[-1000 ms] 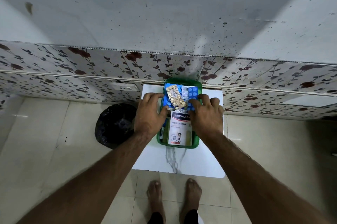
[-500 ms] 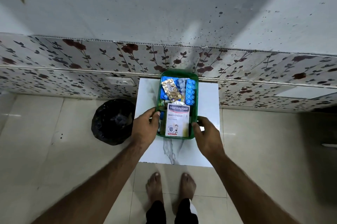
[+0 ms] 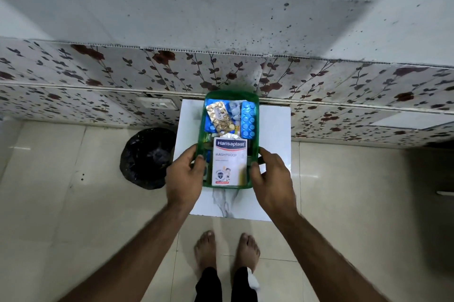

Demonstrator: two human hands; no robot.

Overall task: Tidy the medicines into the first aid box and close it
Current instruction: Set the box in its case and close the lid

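The green first aid box [image 3: 231, 95] stands on a small white marble-topped table [image 3: 274, 127] against the wall. Through its translucent top I see a white Hansaplast carton [image 3: 229, 164], a gold blister strip [image 3: 219, 117] and a blue blister strip [image 3: 248, 118]. My left hand [image 3: 185, 175] grips the box's near left side, thumb over the rim. My right hand [image 3: 272, 176] holds the near right side at a small green clasp. Whether the lid is fully latched I cannot tell.
A bin lined with a black bag [image 3: 147, 158] stands on the tiled floor left of the table. A floral-patterned wall panel [image 3: 98, 75] runs behind, with a white socket [image 3: 157, 104] on it. My bare feet [image 3: 227, 250] are just before the table.
Both hands slid from the middle of the box towards me to its near sides. The camera view shifted so the box sits lower in frame.
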